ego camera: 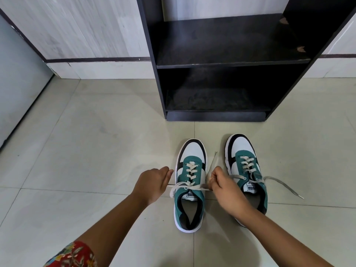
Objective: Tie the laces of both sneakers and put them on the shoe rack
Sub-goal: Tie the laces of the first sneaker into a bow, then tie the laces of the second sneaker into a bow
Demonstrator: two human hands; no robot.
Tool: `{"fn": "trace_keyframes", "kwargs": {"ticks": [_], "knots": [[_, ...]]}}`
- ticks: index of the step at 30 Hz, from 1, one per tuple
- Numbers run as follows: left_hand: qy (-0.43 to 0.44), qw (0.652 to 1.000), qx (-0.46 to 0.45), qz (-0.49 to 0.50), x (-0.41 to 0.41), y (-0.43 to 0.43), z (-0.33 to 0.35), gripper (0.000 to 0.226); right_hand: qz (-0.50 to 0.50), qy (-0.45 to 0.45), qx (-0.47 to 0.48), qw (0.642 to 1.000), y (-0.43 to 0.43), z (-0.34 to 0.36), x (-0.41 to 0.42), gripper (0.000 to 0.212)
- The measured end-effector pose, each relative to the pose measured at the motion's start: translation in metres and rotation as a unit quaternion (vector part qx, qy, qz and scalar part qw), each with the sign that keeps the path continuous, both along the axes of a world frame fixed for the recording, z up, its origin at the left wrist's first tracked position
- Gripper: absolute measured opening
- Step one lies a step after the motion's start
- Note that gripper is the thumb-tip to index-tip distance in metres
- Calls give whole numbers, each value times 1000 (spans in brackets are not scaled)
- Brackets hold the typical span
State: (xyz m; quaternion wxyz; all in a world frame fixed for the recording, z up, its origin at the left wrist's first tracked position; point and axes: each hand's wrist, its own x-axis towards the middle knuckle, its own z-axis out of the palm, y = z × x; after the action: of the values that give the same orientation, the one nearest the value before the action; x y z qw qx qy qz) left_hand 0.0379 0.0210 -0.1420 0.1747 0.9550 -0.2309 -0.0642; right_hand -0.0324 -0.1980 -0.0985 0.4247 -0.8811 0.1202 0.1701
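Hands either side of left sneaker (189, 186) before shoe rack (231, 62), left hand (152, 185) and right hand (224, 186) each clenched on a lace end (178, 185), pulled outward, right sneaker (245, 170) unlaced beside.

Left hand (154, 185) fisted, right hand (224, 186) fisted, both forearms extended forward

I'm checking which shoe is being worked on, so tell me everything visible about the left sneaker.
The left sneaker is teal, white and black with a white sole and cream flat laces, and looks like canvas or suede. It stands upright on the tiled floor, toe toward the shoe rack, beside its pair but apart. Its laces are crossed, not yet bowed: the left hand and right hand pull one end each sideways.
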Motion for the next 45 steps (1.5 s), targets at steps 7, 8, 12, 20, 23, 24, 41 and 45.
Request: {"fn": "trace_keyframes", "kwargs": {"ticks": [7, 8, 12, 20, 23, 24, 41, 45], "knots": [[329, 850, -282, 300, -12, -16, 7, 39, -100, 88, 161, 978, 11, -8, -3, 16], [427, 757, -338, 362, -13, -13, 10, 39, -153, 113, 253, 949, 12, -8, -4, 15], [502, 664, -369, 415, -20, 0, 15, 39, -250, 100, 354, 896, 16, -9, -15, 22], [421, 806, -311, 276, -23, -24, 50, 32, -173, 94, 315, 929, 35, -16, -3, 69], [412, 818, -298, 267, -20, -19, 54, 33, -158, 84, 315, 932, 42, -17, -3, 68], [411, 824, -287, 265, -20, -18, 54, 33, -155, 83, 321, 931, 42, -18, -3, 68], [83, 985, -56, -139, -28, -129, 35, 35, -336, -100, 162, 922, -104, 23, -56, 17], [111, 977, -13, -183, -13, -142, 28, 39, -286, -65, 102, 951, -117, 4, -62, 27]]}}
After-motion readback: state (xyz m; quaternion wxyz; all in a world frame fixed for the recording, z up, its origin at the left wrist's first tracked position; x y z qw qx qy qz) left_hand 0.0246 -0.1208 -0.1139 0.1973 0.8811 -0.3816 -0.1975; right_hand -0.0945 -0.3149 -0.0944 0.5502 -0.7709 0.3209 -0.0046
